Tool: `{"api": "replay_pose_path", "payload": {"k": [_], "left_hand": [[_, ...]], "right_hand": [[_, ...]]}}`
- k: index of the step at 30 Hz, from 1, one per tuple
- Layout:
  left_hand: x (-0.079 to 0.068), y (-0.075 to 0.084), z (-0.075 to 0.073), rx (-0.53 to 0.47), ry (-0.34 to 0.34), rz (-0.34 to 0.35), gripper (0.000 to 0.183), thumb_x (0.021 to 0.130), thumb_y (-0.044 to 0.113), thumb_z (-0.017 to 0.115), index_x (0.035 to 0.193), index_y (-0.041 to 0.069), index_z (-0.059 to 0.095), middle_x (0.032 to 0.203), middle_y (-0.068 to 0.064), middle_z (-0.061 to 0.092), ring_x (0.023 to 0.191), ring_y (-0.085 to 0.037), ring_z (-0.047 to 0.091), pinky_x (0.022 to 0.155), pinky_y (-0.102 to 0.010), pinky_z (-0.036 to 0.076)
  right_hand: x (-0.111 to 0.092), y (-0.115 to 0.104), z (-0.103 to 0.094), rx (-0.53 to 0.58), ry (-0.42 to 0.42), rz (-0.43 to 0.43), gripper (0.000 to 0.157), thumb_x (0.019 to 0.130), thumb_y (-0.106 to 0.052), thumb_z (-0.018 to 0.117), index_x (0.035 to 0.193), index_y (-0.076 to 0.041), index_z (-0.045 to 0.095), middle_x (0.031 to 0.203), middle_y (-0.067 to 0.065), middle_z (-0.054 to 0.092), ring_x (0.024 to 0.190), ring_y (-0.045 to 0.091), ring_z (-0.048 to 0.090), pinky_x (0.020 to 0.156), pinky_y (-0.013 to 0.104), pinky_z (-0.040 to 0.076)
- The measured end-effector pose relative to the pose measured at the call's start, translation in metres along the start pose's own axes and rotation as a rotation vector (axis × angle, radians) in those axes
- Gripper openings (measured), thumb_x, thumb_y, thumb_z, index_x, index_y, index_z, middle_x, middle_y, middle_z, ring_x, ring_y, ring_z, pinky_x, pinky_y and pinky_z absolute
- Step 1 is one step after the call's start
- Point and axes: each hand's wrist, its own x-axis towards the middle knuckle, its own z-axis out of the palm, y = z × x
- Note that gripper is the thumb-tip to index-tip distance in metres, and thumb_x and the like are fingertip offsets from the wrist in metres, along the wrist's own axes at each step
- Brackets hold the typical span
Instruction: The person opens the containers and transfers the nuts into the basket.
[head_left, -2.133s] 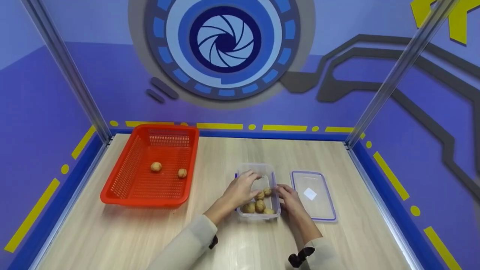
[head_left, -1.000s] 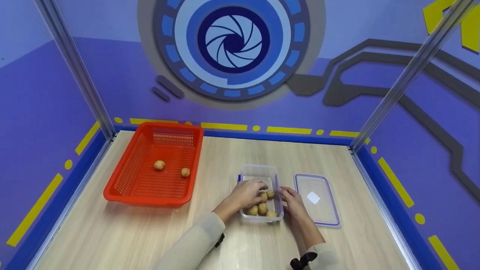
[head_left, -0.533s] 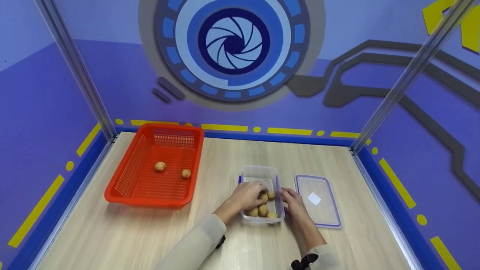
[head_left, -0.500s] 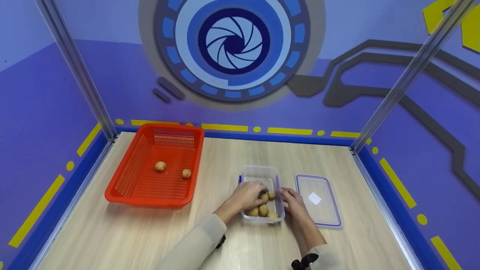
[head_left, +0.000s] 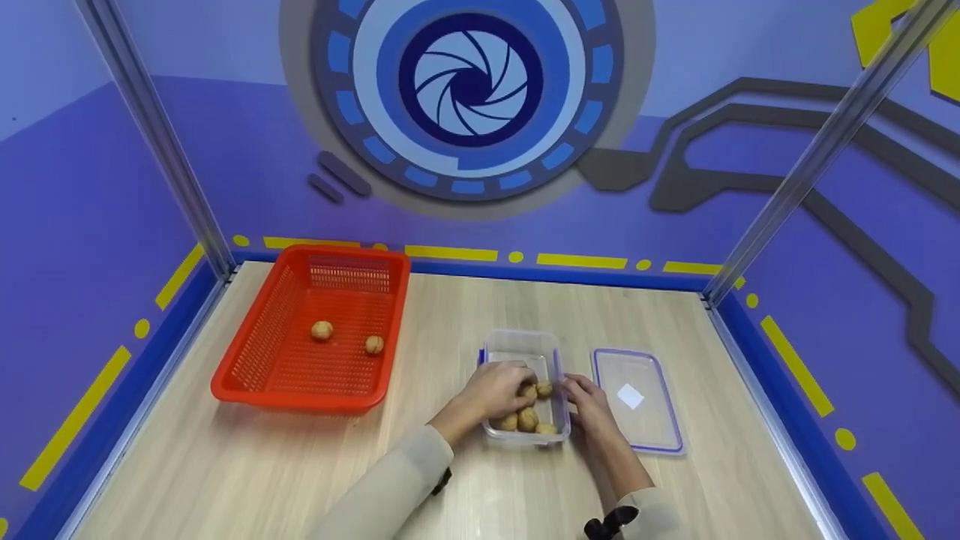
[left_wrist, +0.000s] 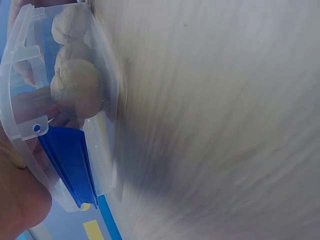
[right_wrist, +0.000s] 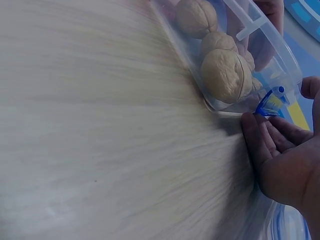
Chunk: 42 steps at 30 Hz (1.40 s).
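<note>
A clear plastic food box (head_left: 523, 342), its lid off, holds several walnuts (head_left: 527, 420) near its front end. My left hand (head_left: 496, 390) reaches over the left wall, fingers curled down and thumb beside a walnut (head_left: 529, 391), which it pinches inside the box. Through the wall in the left wrist view, fingers show behind the walnuts (left_wrist: 77, 85). My right hand (head_left: 590, 405) stays outside, its fairly straight fingertips against the right wall. By a blue latch (right_wrist: 271, 102), the right wrist view shows those fingers (right_wrist: 257, 140) with the thumb apart.
A red plastic basket (head_left: 400, 322) stands at the left with two walnuts (head_left: 322, 331) in it. The box's clear lid (head_left: 652, 420), with a purple-blue seal and white label, lies flat to the right. Printed panels enclose the wooden table (head_left: 450, 315).
My left hand's fingers were spread over the box; they have come down and curled round a walnut. My right hand stays at the box's side. The head view has shifted slightly.
</note>
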Motion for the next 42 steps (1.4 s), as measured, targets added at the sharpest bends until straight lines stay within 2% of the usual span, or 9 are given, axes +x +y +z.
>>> {"api": "replay_pose_path", "payload": {"k": [8, 15, 20, 29, 42], "left_hand": [[0.001, -0.0001, 0.0007, -0.012, 0.014, -0.009, 0.026, 0.092, 0.034, 0.082, 0.113, 0.019, 0.078, 0.103, 0.006, 0.073, 0.092, -0.011, 0.069, 0.084, -0.031, 0.057], [0.004, 0.0032, -0.0003, -0.006, 0.02, 0.006, 0.028, 0.093, 0.035, 0.081, 0.114, 0.018, 0.078, 0.106, 0.005, 0.073, 0.093, -0.012, 0.07, 0.085, -0.031, 0.058], [0.0044, 0.0037, -0.0003, -0.002, 0.042, 0.006, 0.026, 0.092, 0.035, 0.082, 0.112, 0.019, 0.078, 0.102, 0.006, 0.073, 0.089, -0.011, 0.069, 0.08, -0.03, 0.057], [0.0026, 0.0029, 0.0024, -0.007, 0.048, 0.025, 0.024, 0.091, 0.034, 0.083, 0.109, 0.019, 0.078, 0.101, 0.005, 0.072, 0.085, -0.01, 0.067, 0.078, -0.03, 0.057], [0.0008, -0.001, 0.0017, -0.019, 0.028, 0.002, 0.026, 0.092, 0.035, 0.083, 0.111, 0.018, 0.078, 0.104, 0.005, 0.074, 0.091, -0.012, 0.069, 0.084, -0.031, 0.058]], "right_hand": [[0.0, -0.0017, -0.0015, -0.011, -0.014, -0.007, 0.049, 0.107, -0.03, 0.062, 0.14, 0.007, 0.059, 0.139, 0.023, 0.061, 0.126, 0.037, 0.059, 0.094, 0.044, 0.057], [0.0009, -0.0041, -0.0059, -0.024, 0.011, -0.007, 0.046, 0.107, -0.029, 0.061, 0.139, 0.005, 0.06, 0.135, 0.02, 0.063, 0.122, 0.034, 0.061, 0.092, 0.042, 0.058], [0.0023, -0.0038, -0.0065, -0.002, 0.006, -0.013, 0.048, 0.107, -0.03, 0.063, 0.138, 0.006, 0.06, 0.134, 0.02, 0.065, 0.121, 0.033, 0.062, 0.09, 0.043, 0.059], [0.0027, -0.0006, -0.0081, 0.001, -0.017, 0.011, 0.043, 0.109, -0.022, 0.058, 0.138, 0.01, 0.057, 0.133, 0.023, 0.064, 0.121, 0.035, 0.061, 0.093, 0.045, 0.057], [-0.0009, 0.0013, -0.0001, 0.004, 0.003, -0.004, 0.047, 0.107, -0.031, 0.063, 0.137, 0.005, 0.062, 0.137, 0.021, 0.062, 0.124, 0.034, 0.06, 0.093, 0.044, 0.059]]}}
